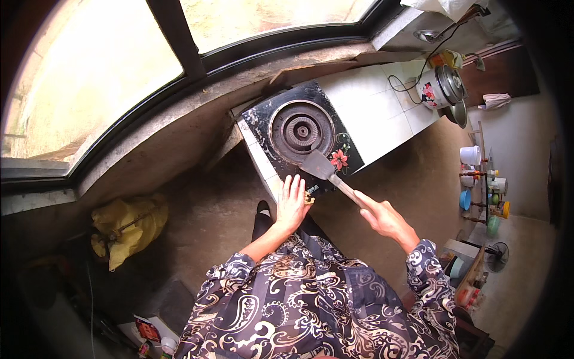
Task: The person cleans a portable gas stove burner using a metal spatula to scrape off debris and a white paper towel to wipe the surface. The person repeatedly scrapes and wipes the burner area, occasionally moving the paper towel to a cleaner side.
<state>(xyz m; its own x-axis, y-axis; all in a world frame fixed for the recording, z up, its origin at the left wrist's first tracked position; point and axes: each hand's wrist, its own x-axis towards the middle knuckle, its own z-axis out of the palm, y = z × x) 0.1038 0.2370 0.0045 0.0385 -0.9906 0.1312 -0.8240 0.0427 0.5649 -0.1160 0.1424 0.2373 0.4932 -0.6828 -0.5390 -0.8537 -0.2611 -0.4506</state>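
Note:
A black glass-topped gas stove (280, 160) with a red flower print lies before me, its round burner (303, 131) bare of any pot. My right hand (384, 217) grips the handle of a metal spatula (319, 165). The spatula's worn blade lies over the burner's near rim; whether it touches is unclear. My left hand (292, 207) is at the stove's front edge, palm down with the fingers nearly straight. A small crumpled yellowish piece (309, 198) shows beside its thumb; how that piece is held is hidden.
White tiled counter (376, 121) runs right to a flowered rice cooker (437, 89) with a black cord. A window frame (287, 42) borders the far side. A yellow sack (130, 224) lies at left on the floor. A rack with tubs (470, 155) and a fan (496, 257) stand at right.

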